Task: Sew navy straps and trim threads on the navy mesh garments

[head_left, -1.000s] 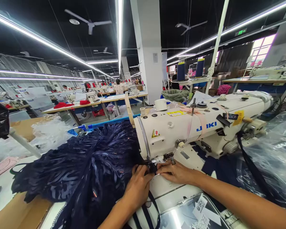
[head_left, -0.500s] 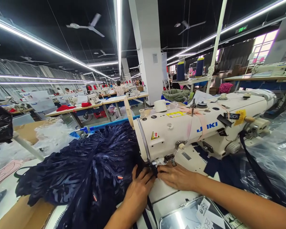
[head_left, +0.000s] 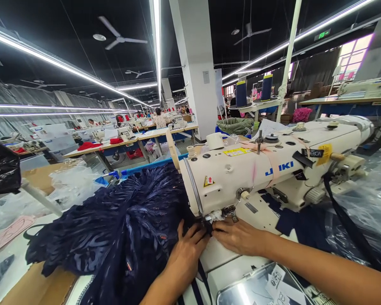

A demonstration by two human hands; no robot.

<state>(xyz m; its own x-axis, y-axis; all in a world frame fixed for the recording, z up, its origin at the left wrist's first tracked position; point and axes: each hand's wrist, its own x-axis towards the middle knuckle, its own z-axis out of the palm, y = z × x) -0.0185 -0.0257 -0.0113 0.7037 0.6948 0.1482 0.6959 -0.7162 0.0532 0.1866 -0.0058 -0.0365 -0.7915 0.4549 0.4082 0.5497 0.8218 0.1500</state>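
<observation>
Dark strap (head_left: 205, 278) below the left hand (head_left: 189, 250) has drawn in from a wide loop to a narrower one since the earlier frame; left fingers now lie flatter on the fabric. Navy garment (head_left: 114, 228) is heaped on the bench (head_left: 229, 273), left of the sewing machine (head_left: 222, 182), its edge running toward the needle area; both hands touch fabric there, the right hand (head_left: 241, 237) with fingers bent; whether either grip is pinched or merely pressing cannot be told; clear-lidded case (head_left: 241, 293) bearing paper tags (head_left: 281, 290) rests nearest the right forearm.
</observation>
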